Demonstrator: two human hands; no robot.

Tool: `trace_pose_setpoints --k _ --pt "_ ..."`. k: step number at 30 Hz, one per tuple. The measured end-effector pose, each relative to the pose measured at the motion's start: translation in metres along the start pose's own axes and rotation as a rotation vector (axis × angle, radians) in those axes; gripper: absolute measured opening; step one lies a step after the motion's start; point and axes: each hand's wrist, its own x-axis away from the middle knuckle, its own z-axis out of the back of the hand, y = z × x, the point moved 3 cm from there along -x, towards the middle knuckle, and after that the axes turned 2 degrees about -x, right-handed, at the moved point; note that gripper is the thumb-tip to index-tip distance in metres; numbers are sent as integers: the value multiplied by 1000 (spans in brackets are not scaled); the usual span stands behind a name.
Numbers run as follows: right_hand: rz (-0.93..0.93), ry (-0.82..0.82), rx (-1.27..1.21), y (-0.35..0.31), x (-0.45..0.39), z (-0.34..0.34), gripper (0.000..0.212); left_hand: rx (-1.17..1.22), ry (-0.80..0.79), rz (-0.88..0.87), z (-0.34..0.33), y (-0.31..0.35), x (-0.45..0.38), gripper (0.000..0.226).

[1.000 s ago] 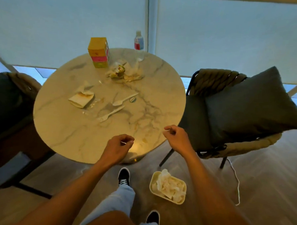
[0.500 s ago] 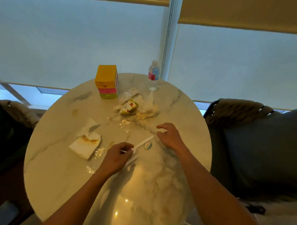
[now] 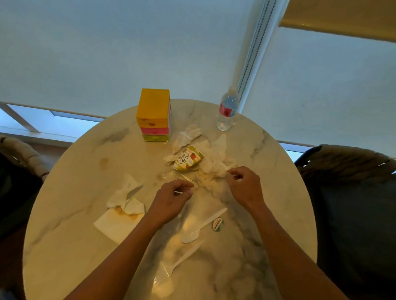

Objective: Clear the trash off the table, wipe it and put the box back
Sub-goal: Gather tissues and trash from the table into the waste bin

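Pinching the tissue (image 3: 214, 167) mid-table, the right hand (image 3: 244, 188) risks tipping the cup (image 3: 187, 158) touching it, while the left hand (image 3: 171, 200) pinches a small scrap.

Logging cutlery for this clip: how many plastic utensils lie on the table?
2: a white spoon beside the round sticker, and a fork just nearer the person. Others may hide beneath the arms.

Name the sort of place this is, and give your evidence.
Probably a lounge or café-style seating corner by a window: a round marble table littered with a used paper cup and plastic spoon, a cushioned woven chair beside it, roller blinds behind.
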Motion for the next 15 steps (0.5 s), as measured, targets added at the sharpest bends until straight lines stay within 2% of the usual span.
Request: trace_pose_setpoints --k 2,4,9,13,15 --pt "-27 84 -143 -11 24 4 7 54 -22 -3 -4 2 -1 20" --pt "-97 92 -289 -22 46 3 15 145 -69 9 -10 5 2 25" --pt "-219 -104 -541 -45 72 -19 24 437 -177 75 -24 4 7 39" --pt "-253 -227 -522 -50 65 -30 29 396 -89 38 -18 -2 8 26" --pt "-236 -211 -460 -46 48 -29 26 382 2 41 -12 -4 7 20"
